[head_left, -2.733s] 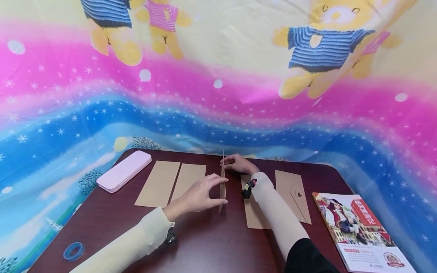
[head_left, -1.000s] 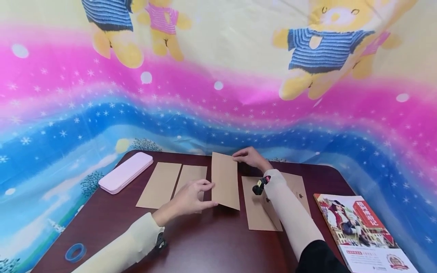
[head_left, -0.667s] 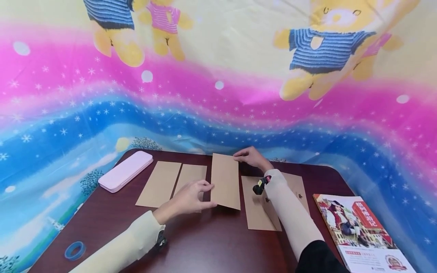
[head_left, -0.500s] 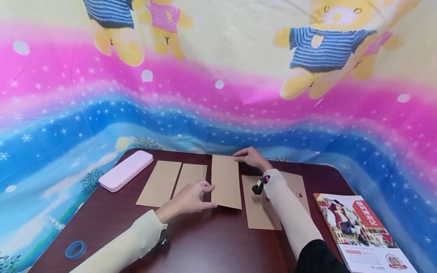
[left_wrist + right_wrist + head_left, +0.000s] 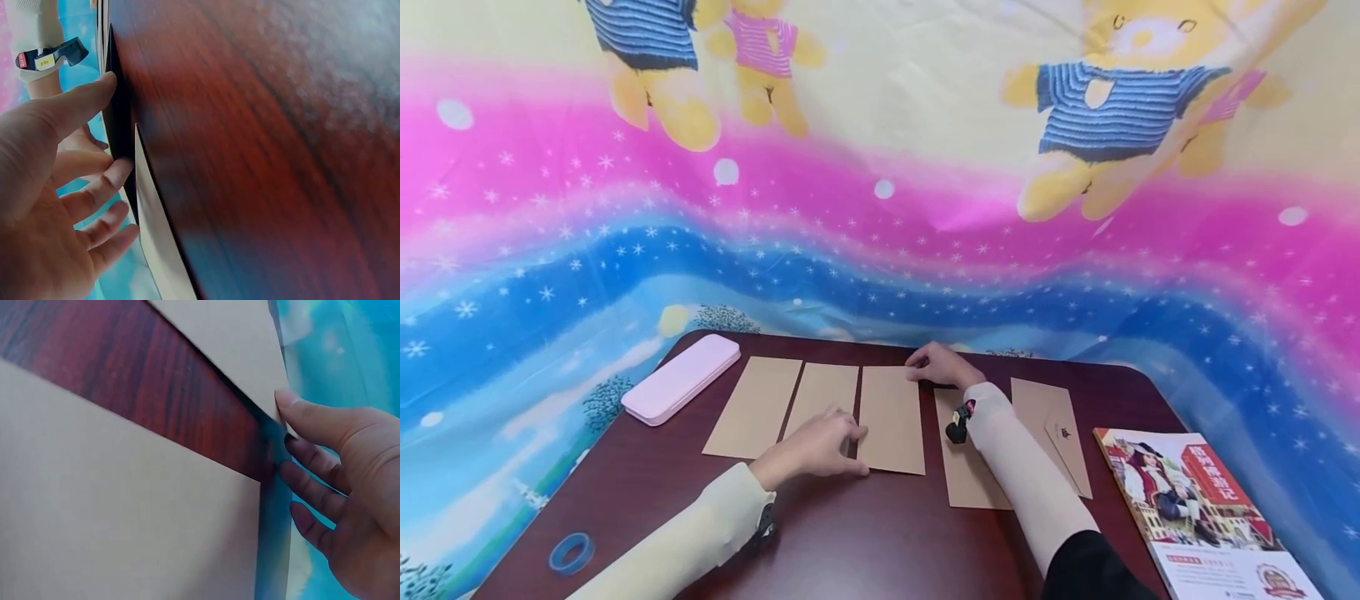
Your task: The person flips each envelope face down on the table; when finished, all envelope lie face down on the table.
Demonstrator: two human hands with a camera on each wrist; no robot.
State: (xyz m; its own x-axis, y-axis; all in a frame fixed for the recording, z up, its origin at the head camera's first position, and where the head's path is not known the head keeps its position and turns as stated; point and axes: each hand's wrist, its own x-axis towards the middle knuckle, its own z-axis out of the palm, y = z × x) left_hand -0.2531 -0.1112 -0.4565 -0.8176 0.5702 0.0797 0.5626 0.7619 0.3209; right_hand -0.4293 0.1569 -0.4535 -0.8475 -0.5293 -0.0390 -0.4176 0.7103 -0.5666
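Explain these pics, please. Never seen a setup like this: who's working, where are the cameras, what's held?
No robot: a person works bare-handed. The wide picture comes from a head-worn camera looking forward and down. Each close-up comes from a wrist camera, probably the black device seen at each wrist, so those views look tilted. On the dark table are five brown envelopes in a row, with a pink case and blue ring to the left and a book to the right. The right hand pinches the middle envelope at its far right corner; the left hand touches its left edge.
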